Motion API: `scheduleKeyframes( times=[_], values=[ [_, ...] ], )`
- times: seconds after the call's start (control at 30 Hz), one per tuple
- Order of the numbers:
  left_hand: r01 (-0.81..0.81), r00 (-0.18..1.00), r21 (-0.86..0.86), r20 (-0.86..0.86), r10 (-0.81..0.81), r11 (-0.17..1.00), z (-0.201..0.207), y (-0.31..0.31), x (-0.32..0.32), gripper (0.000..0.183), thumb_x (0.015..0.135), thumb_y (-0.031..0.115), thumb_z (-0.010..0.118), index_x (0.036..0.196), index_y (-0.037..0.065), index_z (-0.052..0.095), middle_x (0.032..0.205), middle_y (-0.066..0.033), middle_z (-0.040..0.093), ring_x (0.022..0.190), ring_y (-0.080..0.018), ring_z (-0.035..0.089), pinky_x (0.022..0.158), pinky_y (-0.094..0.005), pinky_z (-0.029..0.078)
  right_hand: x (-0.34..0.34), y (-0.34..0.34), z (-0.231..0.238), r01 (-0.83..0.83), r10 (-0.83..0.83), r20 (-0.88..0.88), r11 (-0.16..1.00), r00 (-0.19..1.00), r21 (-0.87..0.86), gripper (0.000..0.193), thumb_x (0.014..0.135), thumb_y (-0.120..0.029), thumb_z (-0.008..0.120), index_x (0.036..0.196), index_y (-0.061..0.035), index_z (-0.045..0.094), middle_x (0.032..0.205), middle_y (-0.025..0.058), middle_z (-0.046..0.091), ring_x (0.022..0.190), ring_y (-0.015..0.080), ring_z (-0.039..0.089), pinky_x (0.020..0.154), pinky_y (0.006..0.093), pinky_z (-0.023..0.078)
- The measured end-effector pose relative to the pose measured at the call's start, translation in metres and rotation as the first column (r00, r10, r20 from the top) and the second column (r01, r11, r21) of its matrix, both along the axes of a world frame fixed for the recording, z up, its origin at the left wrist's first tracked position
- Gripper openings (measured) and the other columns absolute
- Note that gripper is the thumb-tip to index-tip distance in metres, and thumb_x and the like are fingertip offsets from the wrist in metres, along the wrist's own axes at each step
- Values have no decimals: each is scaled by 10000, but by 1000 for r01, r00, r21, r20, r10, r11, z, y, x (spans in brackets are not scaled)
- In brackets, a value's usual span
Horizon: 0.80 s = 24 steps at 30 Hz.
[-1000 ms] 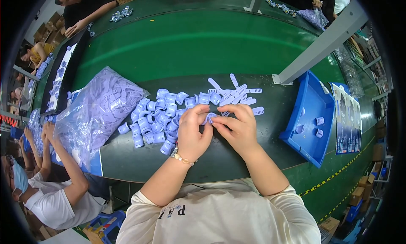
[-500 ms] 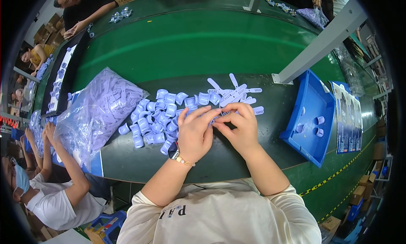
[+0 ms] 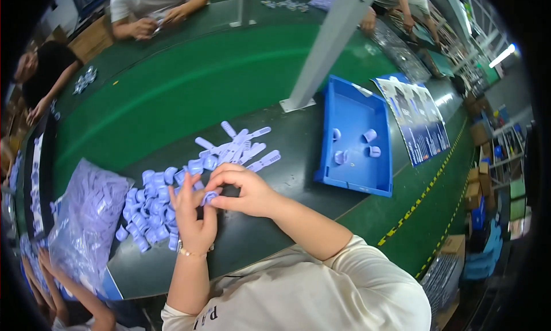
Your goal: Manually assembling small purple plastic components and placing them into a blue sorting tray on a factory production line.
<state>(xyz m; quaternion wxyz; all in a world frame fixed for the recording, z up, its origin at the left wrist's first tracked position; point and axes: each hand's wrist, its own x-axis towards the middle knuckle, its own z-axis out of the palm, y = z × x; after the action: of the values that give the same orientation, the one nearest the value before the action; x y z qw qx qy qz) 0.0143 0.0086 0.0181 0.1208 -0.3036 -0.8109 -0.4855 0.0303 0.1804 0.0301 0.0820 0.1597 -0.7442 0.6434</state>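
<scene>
A small lavender curved plastic piece (image 3: 209, 198) is held between my two hands, above the dark table and near its front edge. My right hand (image 3: 248, 191) is closed, with thumb and forefinger pinching the piece. My left hand (image 3: 194, 211) meets it from the other side and partly hides it; its outer fingers stretch upward. Just left of my left hand lies a pile of matching curved lavender pieces (image 3: 150, 205). Beyond my hands, flat slotted lavender strips (image 3: 236, 149) lie in a loose heap.
On the right, a blue tray (image 3: 359, 179) holds several curved pieces. Next to it lies a printed sheet (image 3: 414, 121). A grey metal post (image 3: 327, 50) rises behind the tray. At left stands a clear bag of lavender strips (image 3: 92, 210). Other people work around the green surface (image 3: 172, 96).
My view has swung to the right, so the tray and piles appear further left. Both hands remain together around the small piece, and the tray's contents look the same.
</scene>
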Motion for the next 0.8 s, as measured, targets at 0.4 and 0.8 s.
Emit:
scheduleKeyframes(
  times=[0.4, 0.8],
  values=[
    [76, 976, 283, 177, -130, 956, -8, 5, 1, 250, 796, -67, 621, 1017, 22, 549, 1074, -148, 628, 1111, -263, 577, 1099, -505, 269, -1, 16, -3, -134, 382, 364, 823, 849, -552, 181, 863, -201, 695, 964, -51, 683, 784, -53, 587, 661, 33, 461, 603, 194, 389],
    [106, 914, 508, 289, -284, 855, -4, 5, 3, 214, 783, -84, 626, 979, -7, 587, 1042, -139, 601, 994, -227, 572, 900, -330, 437, -3, 17, -13, -128, 487, 440, 767, 755, -629, 171, 908, -221, 635, 952, -62, 677, 782, -62, 587, 636, 9, 425, 536, 172, 331]
  ],
)
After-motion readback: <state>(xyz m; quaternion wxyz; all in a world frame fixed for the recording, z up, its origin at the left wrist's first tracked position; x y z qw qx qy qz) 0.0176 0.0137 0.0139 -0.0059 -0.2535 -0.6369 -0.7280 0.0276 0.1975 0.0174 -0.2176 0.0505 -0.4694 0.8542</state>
